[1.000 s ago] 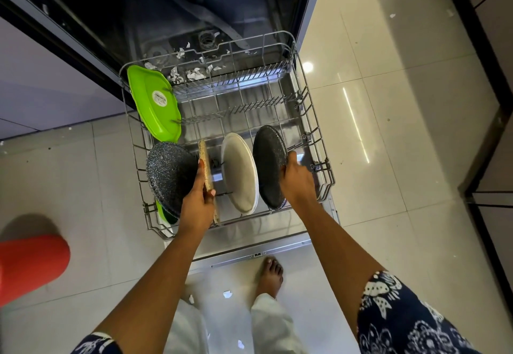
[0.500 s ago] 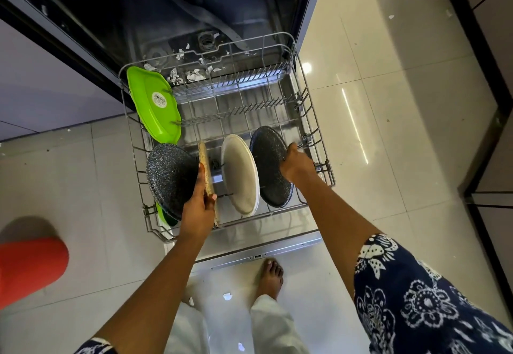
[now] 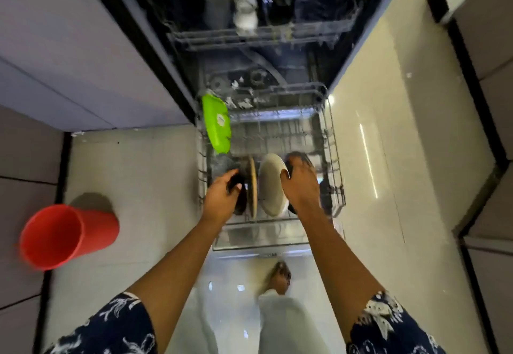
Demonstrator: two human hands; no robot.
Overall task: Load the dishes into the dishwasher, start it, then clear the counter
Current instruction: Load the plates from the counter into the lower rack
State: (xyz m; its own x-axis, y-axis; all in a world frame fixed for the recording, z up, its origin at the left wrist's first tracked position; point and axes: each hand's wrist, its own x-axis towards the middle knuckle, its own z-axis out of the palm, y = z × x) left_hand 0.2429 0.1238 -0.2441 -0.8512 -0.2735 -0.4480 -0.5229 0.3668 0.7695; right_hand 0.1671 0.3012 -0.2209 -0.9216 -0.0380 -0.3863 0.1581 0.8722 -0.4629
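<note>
In wire rack [image 3: 337, 176]: 4 round plates upright, glossy white plate [image 3: 272, 184].

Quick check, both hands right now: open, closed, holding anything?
Left hand: closed on the dark speckled plate.
Right hand: over the right-hand dark plate; grip cannot be told.

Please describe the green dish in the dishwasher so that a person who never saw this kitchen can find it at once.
Look at the pulled-out lower rack of the open dishwasher. Along its left side, farther back than the row of round plates near the two hands, one dish stands on its edge. This green plate is the only bright lime piece, with a wavy outline and a small round sticker, whereas its neighbours are round and dark, tan or white.
</note>
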